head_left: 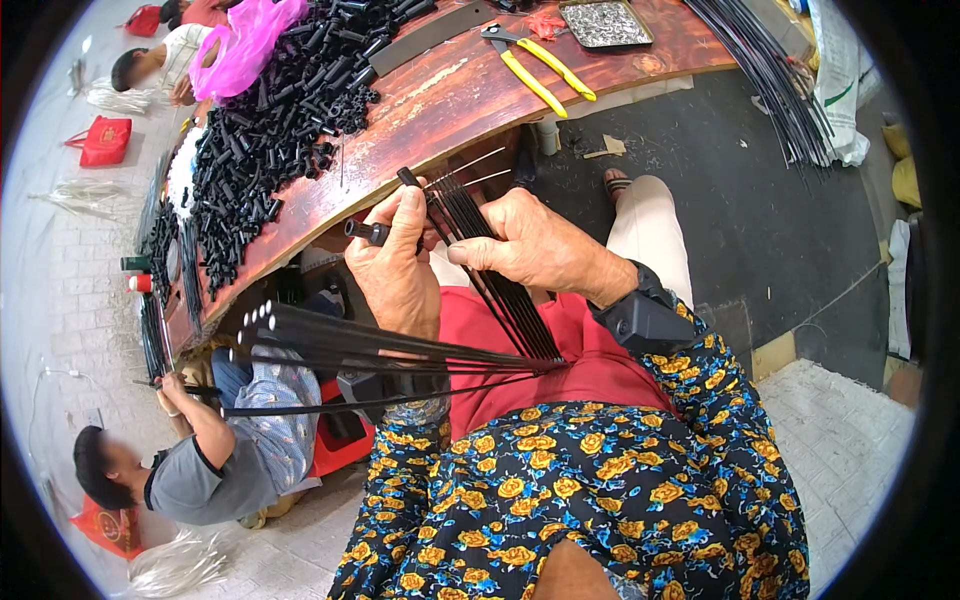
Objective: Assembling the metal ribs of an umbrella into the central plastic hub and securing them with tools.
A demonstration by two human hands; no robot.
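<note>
My left hand [398, 268] grips a small black plastic tube piece [366, 232] between thumb and fingers, at the end of a thin black rod. My right hand [532, 246] pinches a fan of thin black rods [500, 290] that run down across my red lap. Another spread of black rods [360, 350] with capped ends fans out to the left from under my left forearm. Both hands are just below the edge of the brown wooden table [440, 100].
A big heap of black tube pieces [270, 130] covers the table's left. Yellow-handled pliers [540, 70], a metal tray of small parts [605, 22] and a pink bag [245, 40] lie farther back. Long black rods [770, 80] lie at right. A person [200, 465] sits at lower left, another person [165, 60] at upper left.
</note>
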